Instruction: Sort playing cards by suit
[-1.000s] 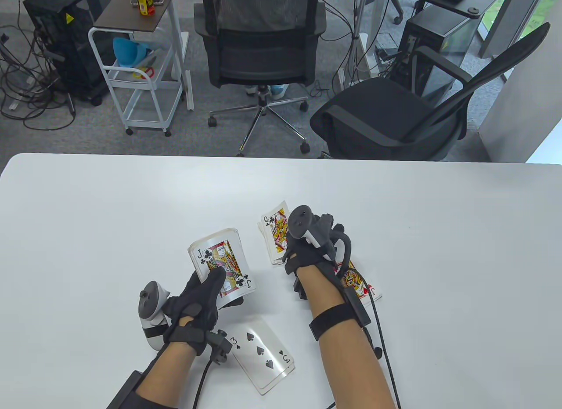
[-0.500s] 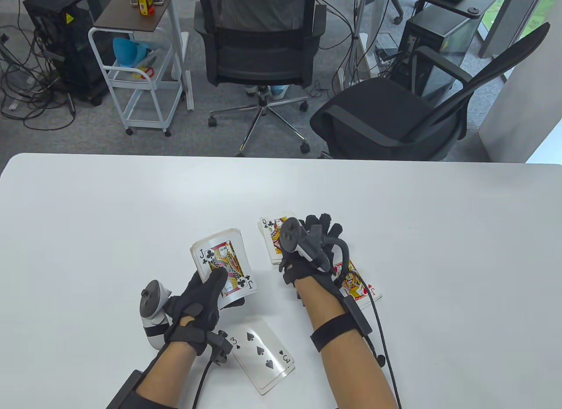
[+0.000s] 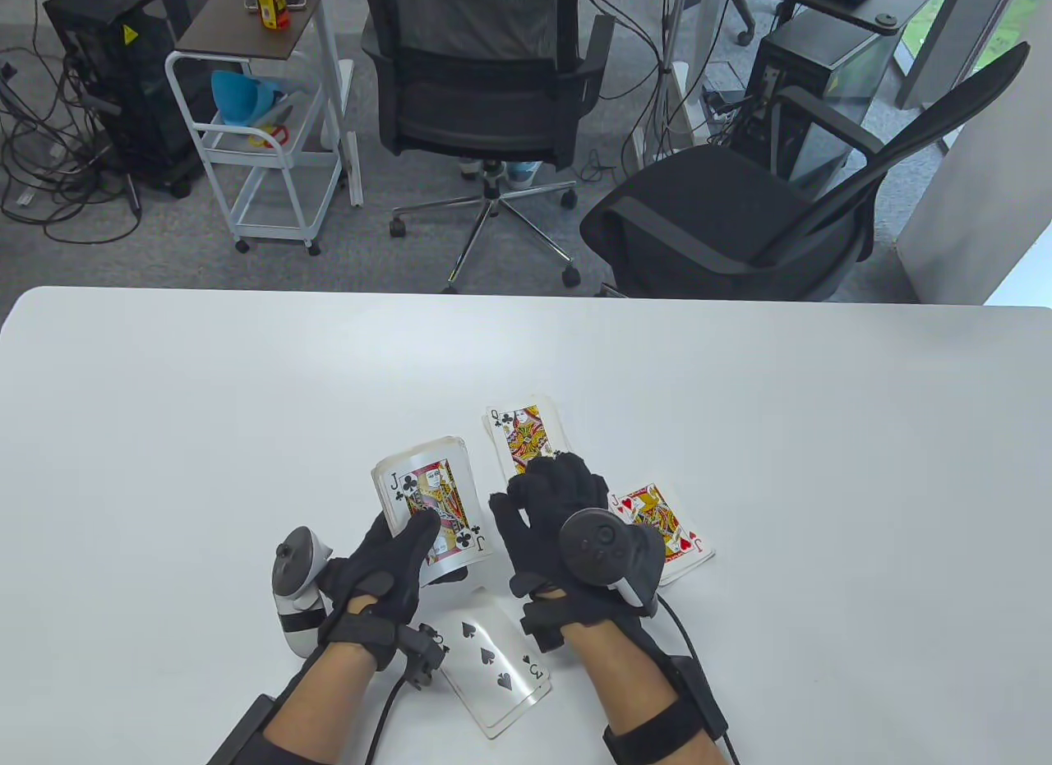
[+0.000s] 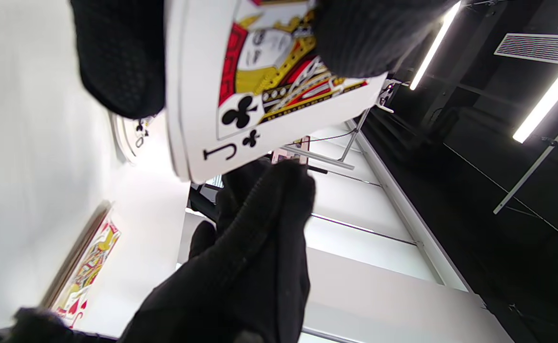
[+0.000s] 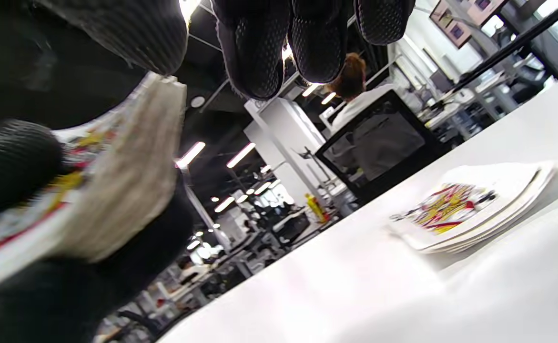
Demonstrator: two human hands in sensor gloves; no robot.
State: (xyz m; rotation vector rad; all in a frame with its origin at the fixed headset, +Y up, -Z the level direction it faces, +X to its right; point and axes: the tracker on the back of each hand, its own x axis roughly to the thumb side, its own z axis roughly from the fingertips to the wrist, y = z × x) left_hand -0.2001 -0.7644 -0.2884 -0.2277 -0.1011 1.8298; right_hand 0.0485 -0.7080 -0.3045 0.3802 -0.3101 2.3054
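My left hand (image 3: pixel 415 543) grips the deck (image 3: pixel 431 502), its thumb lying across the top card, a jack of clubs (image 4: pixel 255 109). My right hand (image 3: pixel 538 502) hovers palm down just right of the deck, fingers relaxed and holding nothing; whether its thumb touches the deck's edge I cannot tell. Beyond it lies the club pile (image 3: pixel 526 428) with a queen of clubs on top. The heart pile (image 3: pixel 666 531), topped by a jack of hearts, lies to the right. A spade pile (image 3: pixel 493 662) showing a three sits between my wrists.
The white table (image 3: pixel 164 403) stretches out on all sides of the piles. Behind its far edge stand two office chairs (image 3: pixel 485 83), a white trolley (image 3: pixel 263 140) and computer towers. A face-card pile (image 5: pixel 474 200) lies flat on the table in the right wrist view.
My right hand laid the queen of clubs flat on the club pile, let go and drew back towards the deck. My left hand shifted the deck slightly right.
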